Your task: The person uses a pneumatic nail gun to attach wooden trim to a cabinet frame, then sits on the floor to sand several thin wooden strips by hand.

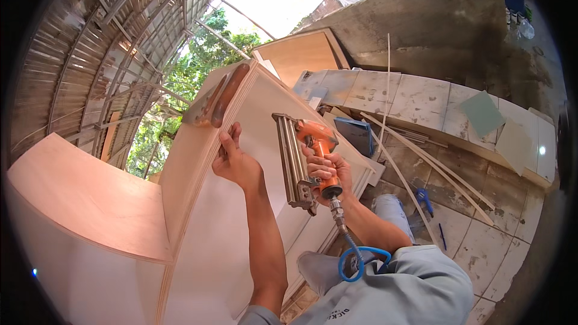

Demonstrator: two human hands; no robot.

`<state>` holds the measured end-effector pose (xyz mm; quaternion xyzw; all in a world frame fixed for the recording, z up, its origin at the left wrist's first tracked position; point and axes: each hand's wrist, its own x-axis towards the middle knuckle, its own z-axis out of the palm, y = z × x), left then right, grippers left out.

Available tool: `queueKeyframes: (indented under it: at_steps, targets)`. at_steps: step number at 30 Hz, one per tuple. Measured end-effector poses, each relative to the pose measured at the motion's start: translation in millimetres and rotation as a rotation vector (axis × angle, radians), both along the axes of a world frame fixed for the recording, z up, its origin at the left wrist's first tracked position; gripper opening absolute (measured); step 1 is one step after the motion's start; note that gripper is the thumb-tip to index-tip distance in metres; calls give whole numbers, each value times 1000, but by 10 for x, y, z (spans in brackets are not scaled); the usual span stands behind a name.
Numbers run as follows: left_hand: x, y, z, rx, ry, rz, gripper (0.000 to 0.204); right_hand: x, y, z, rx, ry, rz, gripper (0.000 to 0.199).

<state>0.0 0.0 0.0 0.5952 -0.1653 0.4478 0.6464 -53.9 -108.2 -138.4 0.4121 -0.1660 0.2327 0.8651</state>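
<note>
In my right hand is an orange pneumatic nail gun, gripped by its handle. Its long metal magazine points away from me, and a blue air hose runs from its base. My left hand is beside the edge of a large wooden cabinet, thumb and fingers pinched close to the plywood edge. Whatever the fingertips hold, if anything, is too small to tell. Just beyond them, a tool with a brown handle and a flat blade, like a hand saw, rests on the cabinet's top panel.
A curved plywood panel adjoins the cabinet on the left. Long wood strips lie across the tiled floor at the right, near a blue tool and a pen. A tiled ledge and a concrete wall stand behind.
</note>
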Motion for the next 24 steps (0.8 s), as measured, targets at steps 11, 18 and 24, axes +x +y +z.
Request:
queueKeyframes:
  at_steps: [11,18,24]
  targets:
    - [54,52,-95,2,37,25,37,306,111,221,149,-15,66,50]
    - [40,84,-117,-14,29,12,33,224,121,344,248,8,153,49]
    - [58,53,-121,-63,40,1,29,382,199,336,236,-49,126,49]
